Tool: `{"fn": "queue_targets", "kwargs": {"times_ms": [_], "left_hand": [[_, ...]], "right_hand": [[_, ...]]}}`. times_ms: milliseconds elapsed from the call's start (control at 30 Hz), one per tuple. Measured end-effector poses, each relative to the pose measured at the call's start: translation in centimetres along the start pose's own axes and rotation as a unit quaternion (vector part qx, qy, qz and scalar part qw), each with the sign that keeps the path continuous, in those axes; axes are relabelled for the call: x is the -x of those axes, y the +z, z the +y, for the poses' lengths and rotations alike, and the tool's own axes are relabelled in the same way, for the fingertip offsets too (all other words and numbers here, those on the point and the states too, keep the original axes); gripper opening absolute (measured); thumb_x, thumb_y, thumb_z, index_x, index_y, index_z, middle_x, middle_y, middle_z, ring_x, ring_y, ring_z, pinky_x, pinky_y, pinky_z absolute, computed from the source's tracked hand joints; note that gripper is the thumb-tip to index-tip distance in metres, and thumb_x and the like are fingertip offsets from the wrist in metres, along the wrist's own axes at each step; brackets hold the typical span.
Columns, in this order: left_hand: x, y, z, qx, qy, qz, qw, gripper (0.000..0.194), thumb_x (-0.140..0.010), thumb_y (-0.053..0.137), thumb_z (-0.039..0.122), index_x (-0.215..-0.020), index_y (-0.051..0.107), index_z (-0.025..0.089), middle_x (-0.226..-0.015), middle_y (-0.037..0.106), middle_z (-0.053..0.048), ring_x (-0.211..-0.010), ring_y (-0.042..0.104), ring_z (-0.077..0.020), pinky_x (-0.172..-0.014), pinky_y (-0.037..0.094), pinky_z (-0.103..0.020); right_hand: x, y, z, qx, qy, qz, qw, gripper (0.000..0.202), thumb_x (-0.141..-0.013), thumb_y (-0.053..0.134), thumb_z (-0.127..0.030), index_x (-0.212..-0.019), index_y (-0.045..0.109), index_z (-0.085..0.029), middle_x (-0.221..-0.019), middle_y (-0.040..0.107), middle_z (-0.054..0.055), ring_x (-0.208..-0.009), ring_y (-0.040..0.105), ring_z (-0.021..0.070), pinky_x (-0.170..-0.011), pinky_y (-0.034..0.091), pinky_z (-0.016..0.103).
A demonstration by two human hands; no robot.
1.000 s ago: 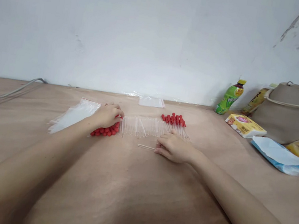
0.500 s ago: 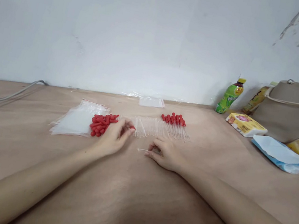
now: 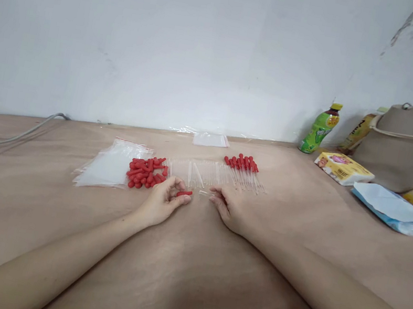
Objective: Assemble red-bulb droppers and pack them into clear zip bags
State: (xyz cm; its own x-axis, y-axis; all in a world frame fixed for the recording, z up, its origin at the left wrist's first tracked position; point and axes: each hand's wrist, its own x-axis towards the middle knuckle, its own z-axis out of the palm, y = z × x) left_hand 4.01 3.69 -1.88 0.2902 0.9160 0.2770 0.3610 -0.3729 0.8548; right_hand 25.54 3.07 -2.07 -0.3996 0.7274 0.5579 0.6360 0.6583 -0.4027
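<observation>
Between the thumb and fingers of my left hand (image 3: 165, 201) is a red rubber dropper bulb (image 3: 184, 193), its narrow end toward the right. My right hand (image 3: 232, 207) pinches a thin clear glass dropper tube (image 3: 204, 193); one end sticks out to the left, a short gap from the bulb. Beside my left hand lies a pile of loose red bulbs (image 3: 143, 172). Behind both hands a row of clear tubes (image 3: 203, 172) rests on the table. Several droppers with red bulbs fitted (image 3: 243, 162) lie together at the row's right end.
Clear zip bags (image 3: 108, 166) are stacked left of the bulbs, with another bag (image 3: 211, 140) by the wall. On the right are a green bottle (image 3: 320, 129), a yellow tissue pack (image 3: 343, 169), a blue-and-white packet (image 3: 394, 209) and a grey handbag (image 3: 411, 148). A cable (image 3: 22, 132) runs at left.
My left hand has brought the red bulb down and slightly right, and more of the bulb shows. My right hand has raised the tube a little; the two are closer together.
</observation>
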Motion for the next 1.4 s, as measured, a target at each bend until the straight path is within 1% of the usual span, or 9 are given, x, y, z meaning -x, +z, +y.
{"fn": "queue_targets", "kwargs": {"times_ms": [100,200,500,733,867,967,1100,1267,1400], "left_hand": [[0.0,0.0,-0.2,-0.017,0.025,-0.008,1.0,0.029,-0.078,0.059,0.033,-0.101,0.053,0.018,-0.091,0.062,-0.005,-0.073,0.063,-0.0156,-0.067,0.05,-0.03],[0.0,0.1,-0.3,-0.059,0.041,-0.024,0.997,0.026,-0.079,0.056,0.034,-0.099,0.059,0.018,-0.091,0.065,-0.006,-0.079,0.063,-0.0185,-0.071,0.051,-0.032],[-0.2,0.1,0.3,-0.095,0.066,-0.041,0.992,0.022,-0.082,0.052,0.033,-0.088,0.064,0.017,-0.076,0.066,-0.002,-0.067,0.06,-0.0151,-0.062,0.047,-0.025],[0.0,0.0,0.8,-0.09,0.084,-0.078,0.989,0.02,-0.082,0.051,0.031,-0.085,0.065,0.018,-0.077,0.065,-0.001,-0.07,0.059,-0.0146,-0.065,0.046,-0.024],[0.1,0.1,1.1,-0.101,0.096,-0.088,0.986,0.018,-0.084,0.05,0.028,-0.085,0.064,0.017,-0.076,0.065,-0.001,-0.069,0.059,-0.0135,-0.064,0.045,-0.023],[0.1,0.2,1.3,-0.145,0.11,-0.081,0.98,0.019,-0.085,0.049,0.028,-0.086,0.065,0.017,-0.074,0.065,0.0,-0.067,0.058,-0.0128,-0.062,0.044,-0.022],[-0.1,0.3,1.1,-0.198,0.147,-0.047,0.968,0.018,-0.085,0.051,0.028,-0.088,0.066,0.018,-0.077,0.068,0.0,-0.065,0.059,-0.012,-0.06,0.044,-0.022],[-0.4,0.1,0.4,-0.188,0.173,0.0,0.967,0.02,-0.079,0.06,0.029,-0.095,0.065,0.018,-0.085,0.07,-0.001,-0.071,0.064,-0.0135,-0.067,0.049,-0.023],[-0.5,-0.1,0.3,-0.181,0.164,-0.001,0.97,0.02,-0.078,0.061,0.028,-0.095,0.064,0.018,-0.085,0.07,-0.001,-0.072,0.064,-0.0137,-0.067,0.05,-0.023]], "right_hand": [[0.0,-0.2,-0.5,0.002,-0.025,-0.006,1.0,0.015,-0.087,0.042,-0.022,-0.093,0.055,-0.018,-0.084,0.063,0.005,-0.076,0.055,0.0142,-0.076,0.035,0.03],[0.0,-0.1,-0.6,0.002,-0.033,-0.021,0.999,0.015,-0.087,0.042,-0.022,-0.095,0.054,-0.018,-0.09,0.063,0.005,-0.077,0.056,0.0133,-0.078,0.033,0.03],[0.0,0.1,-0.2,0.006,-0.058,-0.037,0.998,0.015,-0.088,0.041,-0.022,-0.089,0.056,-0.019,-0.085,0.063,0.002,-0.08,0.055,0.0121,-0.082,0.025,0.032],[-0.1,0.1,0.5,-0.004,-0.088,-0.031,0.996,0.017,-0.087,0.043,-0.019,-0.092,0.06,-0.021,-0.087,0.065,0.001,-0.079,0.057,0.0111,-0.083,0.023,0.033],[-0.2,0.0,0.6,0.019,-0.099,-0.026,0.995,0.02,-0.087,0.043,-0.018,-0.094,0.062,-0.022,-0.087,0.066,0.001,-0.076,0.057,0.0108,-0.08,0.023,0.033],[-0.2,0.0,0.4,0.072,-0.11,-0.011,0.991,0.022,-0.086,0.044,-0.017,-0.094,0.063,-0.021,-0.085,0.066,0.002,-0.072,0.056,0.0114,-0.075,0.024,0.032],[-0.2,0.1,0.1,0.119,-0.127,0.015,0.985,0.021,-0.087,0.043,-0.018,-0.091,0.063,-0.02,-0.08,0.065,0.003,-0.068,0.054,0.0118,-0.07,0.025,0.032],[-0.3,0.1,0.5,0.076,-0.135,0.003,0.988,0.019,-0.088,0.042,-0.021,-0.098,0.058,-0.016,-0.085,0.064,0.006,-0.076,0.054,0.0148,-0.07,0.033,0.029],[-0.2,0.1,1.0,0.047,-0.125,0.003,0.991,0.016,-0.087,0.044,-0.022,-0.092,0.058,-0.016,-0.082,0.062,0.006,-0.074,0.053,0.015,-0.068,0.035,0.027]]}}
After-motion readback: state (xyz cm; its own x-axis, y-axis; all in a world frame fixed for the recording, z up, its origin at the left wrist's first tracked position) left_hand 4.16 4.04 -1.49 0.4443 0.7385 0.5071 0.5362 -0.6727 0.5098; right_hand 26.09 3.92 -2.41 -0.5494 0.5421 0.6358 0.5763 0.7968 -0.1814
